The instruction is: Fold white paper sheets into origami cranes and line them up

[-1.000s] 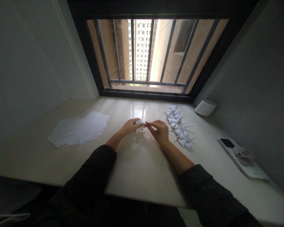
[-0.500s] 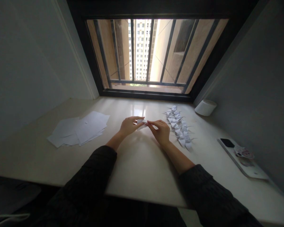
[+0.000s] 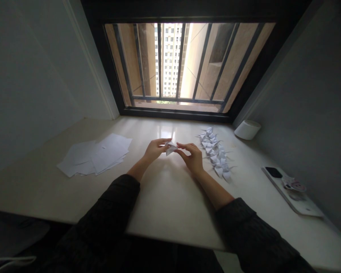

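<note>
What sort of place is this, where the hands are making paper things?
It looks like a window nook, perhaps in a flat: there's a barred window, a wide pale ledge below it, and a tall building outside.

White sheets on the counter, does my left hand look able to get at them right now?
Probably yes: the white sheets lie to the left of your left hand, with only counter showing between. It's holding the folded paper, though, so it would likely need to let go first.
</note>
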`<action>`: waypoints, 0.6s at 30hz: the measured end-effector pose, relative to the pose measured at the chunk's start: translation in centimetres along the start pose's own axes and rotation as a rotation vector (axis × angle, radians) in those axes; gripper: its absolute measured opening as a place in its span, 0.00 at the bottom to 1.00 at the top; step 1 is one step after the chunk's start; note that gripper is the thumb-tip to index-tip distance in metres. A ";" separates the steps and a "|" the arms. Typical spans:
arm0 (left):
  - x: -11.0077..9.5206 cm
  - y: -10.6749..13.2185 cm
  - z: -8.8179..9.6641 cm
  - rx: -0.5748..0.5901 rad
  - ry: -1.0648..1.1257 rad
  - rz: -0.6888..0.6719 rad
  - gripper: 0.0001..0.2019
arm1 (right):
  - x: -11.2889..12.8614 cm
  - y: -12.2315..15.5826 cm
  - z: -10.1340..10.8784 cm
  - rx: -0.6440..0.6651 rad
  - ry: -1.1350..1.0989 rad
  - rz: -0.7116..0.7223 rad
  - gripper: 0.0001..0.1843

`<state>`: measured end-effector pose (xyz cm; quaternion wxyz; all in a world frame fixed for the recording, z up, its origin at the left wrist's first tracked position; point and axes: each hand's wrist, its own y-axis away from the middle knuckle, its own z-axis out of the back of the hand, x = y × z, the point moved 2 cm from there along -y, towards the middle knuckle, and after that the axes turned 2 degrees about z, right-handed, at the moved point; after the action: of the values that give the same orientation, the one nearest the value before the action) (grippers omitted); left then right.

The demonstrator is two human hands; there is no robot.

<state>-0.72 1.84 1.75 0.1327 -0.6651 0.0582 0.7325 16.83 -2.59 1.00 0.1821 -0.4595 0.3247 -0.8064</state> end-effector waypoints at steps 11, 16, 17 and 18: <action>0.2 0.2 -1.1 0.115 0.355 0.077 0.28 | -1.1 -0.4 -0.8 0.030 -0.418 -0.313 0.18; 0.2 0.5 -1.5 0.107 0.374 0.050 0.26 | -1.2 -0.3 -1.1 0.020 -0.502 -0.355 0.20; 0.2 0.5 -1.5 0.105 0.368 0.049 0.26 | -1.3 -0.3 -1.2 0.017 -0.522 -0.361 0.21; 0.3 0.5 -1.5 0.103 0.362 0.051 0.26 | -1.3 -0.3 -1.3 0.014 -0.538 -0.367 0.21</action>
<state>0.54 1.03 1.29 0.1355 -0.7766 0.1354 0.6001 16.42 -1.16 -0.07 0.1163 -0.7057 0.1709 -0.6776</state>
